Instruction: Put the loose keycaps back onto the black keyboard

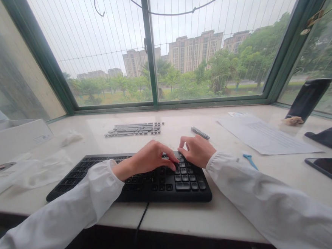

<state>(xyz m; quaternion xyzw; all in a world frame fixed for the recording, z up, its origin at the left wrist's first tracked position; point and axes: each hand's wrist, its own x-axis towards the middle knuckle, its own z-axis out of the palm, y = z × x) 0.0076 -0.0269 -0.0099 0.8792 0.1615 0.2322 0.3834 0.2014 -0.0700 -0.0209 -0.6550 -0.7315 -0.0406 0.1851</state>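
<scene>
A black keyboard [150, 194] lies on a pale countertop [229, 215], its cable [141, 217] running off its near edge. Caps cover most of the number pad [186, 177] at the keyboard's right end, while many positions farther left show bare sockets. The person's left hand [149, 156] reaches across the keyboard to the number pad's left side; its thumb and index finger bend toward each other, tips down at the keys, and whether they pinch a cap cannot be told. The right hand [198, 149] rests at the keyboard's far right corner, thumb and index finger curled with the tips near each other; whether they grip anything cannot be told.

Beyond the keyboard, loose keycaps [133, 129] lie in rows, well apart from both hands. A small dark bar [200, 132] lies just past the right hand, beyond the keyboard's right end. To the keyboard's right are a blue tool [250, 161], a printed sheet [265, 134] and a phone [330, 169]. Left of it sit crumpled plastic [45, 169] and a white box [16, 138].
</scene>
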